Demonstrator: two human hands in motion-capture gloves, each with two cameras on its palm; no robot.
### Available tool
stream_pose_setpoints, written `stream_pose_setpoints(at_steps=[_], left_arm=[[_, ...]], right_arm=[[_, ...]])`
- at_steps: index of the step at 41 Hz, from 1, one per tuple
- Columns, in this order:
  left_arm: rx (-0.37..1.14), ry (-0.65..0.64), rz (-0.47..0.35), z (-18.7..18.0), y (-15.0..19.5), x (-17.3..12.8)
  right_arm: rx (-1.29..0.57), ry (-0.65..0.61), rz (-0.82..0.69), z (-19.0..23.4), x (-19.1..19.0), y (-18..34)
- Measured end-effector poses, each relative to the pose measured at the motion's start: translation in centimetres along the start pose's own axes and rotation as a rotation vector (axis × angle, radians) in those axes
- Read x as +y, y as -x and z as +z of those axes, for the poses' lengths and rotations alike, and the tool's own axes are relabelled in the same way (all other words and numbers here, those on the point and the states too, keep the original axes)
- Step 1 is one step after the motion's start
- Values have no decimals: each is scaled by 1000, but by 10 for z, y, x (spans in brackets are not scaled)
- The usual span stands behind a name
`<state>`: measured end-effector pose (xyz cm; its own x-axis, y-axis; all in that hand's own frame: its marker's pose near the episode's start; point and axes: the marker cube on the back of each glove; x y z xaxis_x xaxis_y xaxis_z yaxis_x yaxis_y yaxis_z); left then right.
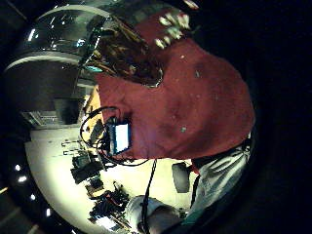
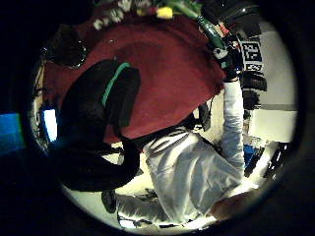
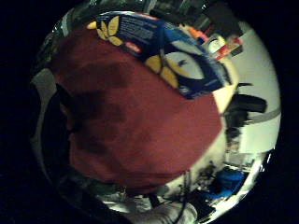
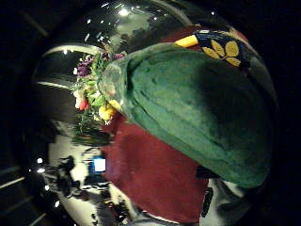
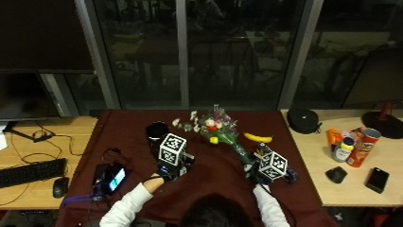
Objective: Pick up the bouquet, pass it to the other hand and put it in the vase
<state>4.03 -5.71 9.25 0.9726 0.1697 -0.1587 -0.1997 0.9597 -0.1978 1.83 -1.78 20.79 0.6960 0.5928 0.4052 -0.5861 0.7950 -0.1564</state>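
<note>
My right hand [image 5: 272,171] is at the stem end of the bouquet [image 5: 216,128], and judging by the right thumb-side palm view, where the green wrapped stems fill most of the picture right against my palm, I take it my fingers are curled round them, though the fingers themselves are hidden. My left hand [image 5: 169,166] hovers above the dark red cloth [image 5: 214,165] near the vase [image 5: 156,130]; in its thumb-side palm view the black gloved fingers [image 2: 106,101] look loosely bent with nothing between them, so I read it as relaxed and holding nothing. The bouquet lies slanted across the cloth, its white, red and yellow flowers pointing away from me toward the window, its stems running back to my right hand; I cannot tell whether it has lifted clear of the cloth. The dark vase stands upright just beyond my left hand, beside the flower heads and with nothing in it. A banana [image 5: 258,138] lies on the cloth just beside the stems. So I judge the task is only at the pickup: the pass to my left hand and the placing into the vase are both left to do. Off the cloth, the desk [image 5: 327,194] carries a phone [image 5: 378,179] and a crisp can [image 5: 362,146] to my right.
</note>
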Motion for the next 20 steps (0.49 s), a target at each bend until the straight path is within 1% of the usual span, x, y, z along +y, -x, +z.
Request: stream_pose_setpoints(at_steps=[2,4,6,11,14,17,20], left_arm=[[37,-19,4,-4,1,-3],[110,-41,12,-10,2,-9],[193,-52,18,-16,2,-15],[336,-49,17,-45,5,-33],[455,-72,26,-68,4,-46],[636,-108,71,-88,-4,-60],[818,-90,132,-97,-13,-73]], right_arm=[[-170,1,0,-6,-3,8],[-342,-4,-8,-16,-5,22],[-469,-28,-26,-26,-6,37],[-646,-134,-103,-45,-6,72],[-765,-164,-159,-52,-4,95],[-912,-161,-222,-57,0,122],[-1026,-185,-337,-64,4,146]])
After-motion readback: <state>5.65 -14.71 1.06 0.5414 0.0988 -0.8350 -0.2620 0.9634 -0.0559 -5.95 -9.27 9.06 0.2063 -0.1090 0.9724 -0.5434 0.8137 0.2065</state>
